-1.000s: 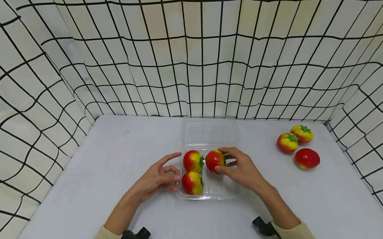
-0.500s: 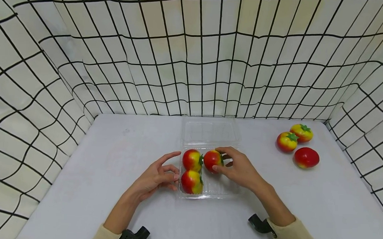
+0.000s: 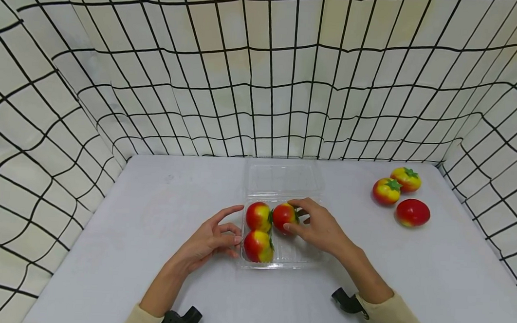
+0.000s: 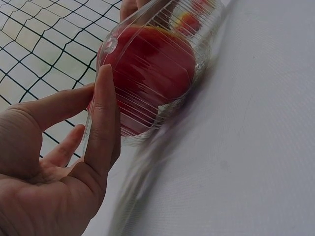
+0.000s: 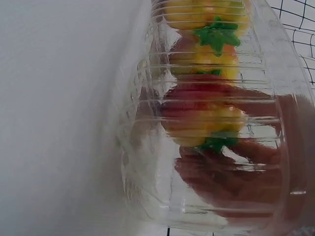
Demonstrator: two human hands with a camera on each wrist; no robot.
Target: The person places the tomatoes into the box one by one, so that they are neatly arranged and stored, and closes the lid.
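My right hand [image 3: 321, 228] grips a red-and-yellow toy tomato [image 3: 284, 218] between thumb and fingers, inside the back part of a clear plastic clamshell box [image 3: 297, 267]. Two more toy tomatoes [image 3: 258, 216] [image 3: 259, 246] sit along the box's left side, leaf ends facing right. In the right wrist view the gripped tomato [image 5: 197, 115] and its green leaves show through the ribbed wall. My left hand [image 3: 212, 239] is at the left wall, with extended fingers [image 4: 103, 113] touching the outside near the rim in the left wrist view.
The box's clear lid [image 3: 284, 177] lies folded back behind it. Two leafy toy tomatoes [image 3: 386, 191] [image 3: 405, 179] and a redder one [image 3: 413, 213], leaves hidden, lie at the back right of the white table [image 3: 173, 191]. Black netting [image 3: 279, 99] over pale walls encloses the back and sides.
The right hand has moved slightly left with the gripped tomato, bringing it up close beside the back left tomato. The left hand stays at the box's left wall.
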